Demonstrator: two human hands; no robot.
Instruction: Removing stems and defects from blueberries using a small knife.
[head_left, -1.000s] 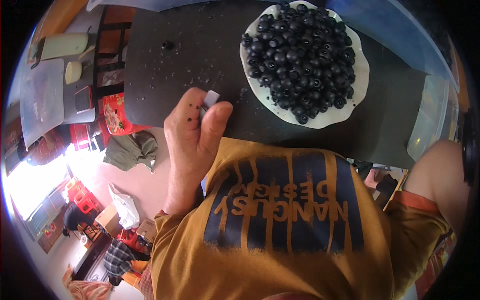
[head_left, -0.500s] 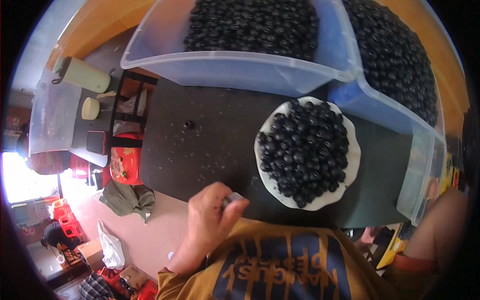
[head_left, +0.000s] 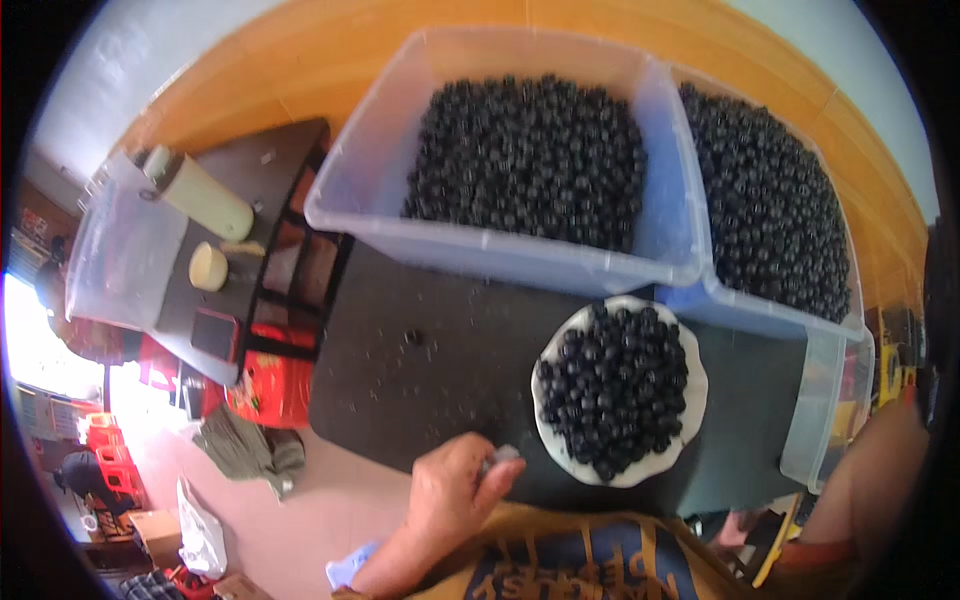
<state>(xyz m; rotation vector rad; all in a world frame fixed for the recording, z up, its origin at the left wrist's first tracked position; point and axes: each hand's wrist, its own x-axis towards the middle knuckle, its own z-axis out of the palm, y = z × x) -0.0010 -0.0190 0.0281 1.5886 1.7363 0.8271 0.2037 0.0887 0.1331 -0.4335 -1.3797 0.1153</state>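
Note:
My left hand (head_left: 452, 490) is closed at the near edge of the dark table, its thumb and fingers pinching a small greyish-white piece (head_left: 502, 457) whose kind I cannot make out. Right of it, a white scalloped plate (head_left: 694, 410) holds a heap of shiny, round, black bead-like pieces (head_left: 612, 385). One loose black piece (head_left: 413, 338) lies on the table among pale specks. My right forearm (head_left: 880, 475) is at the lower right; the right hand itself is out of sight.
Behind the plate stand two clear plastic tubs, one in the middle (head_left: 500, 245) and one at right (head_left: 770, 312), both heaped with black pieces. A clear lidless-looking box (head_left: 812, 410) borders the right side. Leftward are a pale green bottle (head_left: 205, 195), a cream cup (head_left: 208, 267) and a red stool (head_left: 275, 385).
The view has tilted up, so the table and tubs sit lower in it and more of the tubs shows. My left hand still pinches the greyish-white piece near the table edge.

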